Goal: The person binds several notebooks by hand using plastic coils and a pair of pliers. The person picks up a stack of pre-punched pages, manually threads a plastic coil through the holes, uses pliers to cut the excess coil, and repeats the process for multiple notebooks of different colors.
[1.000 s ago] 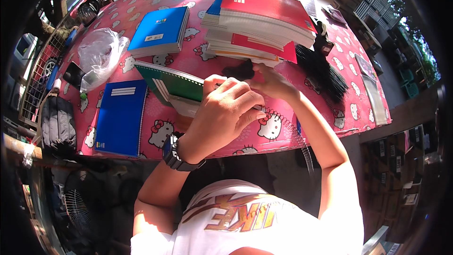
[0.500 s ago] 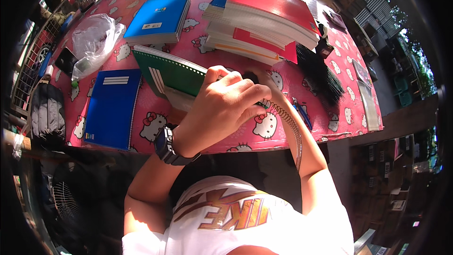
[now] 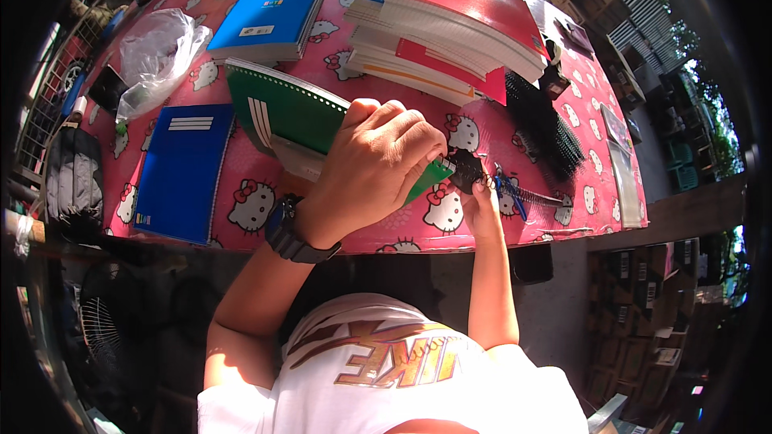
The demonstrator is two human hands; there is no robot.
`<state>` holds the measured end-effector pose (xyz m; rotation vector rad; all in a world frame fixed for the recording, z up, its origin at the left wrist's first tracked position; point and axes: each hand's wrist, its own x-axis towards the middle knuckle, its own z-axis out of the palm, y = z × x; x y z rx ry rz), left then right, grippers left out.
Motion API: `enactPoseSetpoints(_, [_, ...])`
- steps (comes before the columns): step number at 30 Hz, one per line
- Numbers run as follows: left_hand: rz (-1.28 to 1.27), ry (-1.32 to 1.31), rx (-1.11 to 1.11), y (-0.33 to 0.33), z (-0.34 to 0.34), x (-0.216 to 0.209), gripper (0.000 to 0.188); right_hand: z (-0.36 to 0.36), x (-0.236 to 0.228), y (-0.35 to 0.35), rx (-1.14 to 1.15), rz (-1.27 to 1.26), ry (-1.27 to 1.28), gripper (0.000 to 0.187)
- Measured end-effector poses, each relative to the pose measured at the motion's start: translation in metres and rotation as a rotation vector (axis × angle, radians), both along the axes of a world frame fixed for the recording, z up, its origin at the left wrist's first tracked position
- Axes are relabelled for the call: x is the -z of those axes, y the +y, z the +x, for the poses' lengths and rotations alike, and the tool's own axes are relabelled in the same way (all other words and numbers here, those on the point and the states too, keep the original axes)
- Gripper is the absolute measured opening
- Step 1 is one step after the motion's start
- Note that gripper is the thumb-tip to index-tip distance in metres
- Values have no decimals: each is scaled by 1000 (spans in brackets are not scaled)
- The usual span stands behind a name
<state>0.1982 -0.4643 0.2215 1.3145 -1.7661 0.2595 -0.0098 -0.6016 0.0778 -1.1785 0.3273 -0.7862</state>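
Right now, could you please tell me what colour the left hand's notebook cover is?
The notebook cover is green, best seen in the head view.

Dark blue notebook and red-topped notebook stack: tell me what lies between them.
The green notebook, tilted up in the left hand, with patterned pink tablecloth around it; the head view shows this.

A crumpled translucent plastic bag (image 3: 158, 56) lies on the left of the pink cat-print tablecloth (image 3: 603, 161), near a grey fabric bag (image 3: 76, 173). Lower left stands a wire-guarded fan (image 3: 100, 328); cardboard boxes (image 3: 635, 345) are stacked lower right.
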Motion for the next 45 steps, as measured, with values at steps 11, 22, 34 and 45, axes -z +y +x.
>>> enactPoseSetpoints(11, [-119,-99,-113,-3,-7,3,12,21,-46,14,-8,2,-138,70])
enactPoseSetpoints(22, [-106,-59,-228,10,6,-9,33,22,-118,5,-162,-84,-70,86])
enactPoseSetpoints(34, [-46,15,-217,14,20,5,23,44,-134,-9,-376,-416,328,89])
enactPoseSetpoints(45, [-59,28,-294,15,25,0,31,51,-155,-11,-332,-263,11,64])
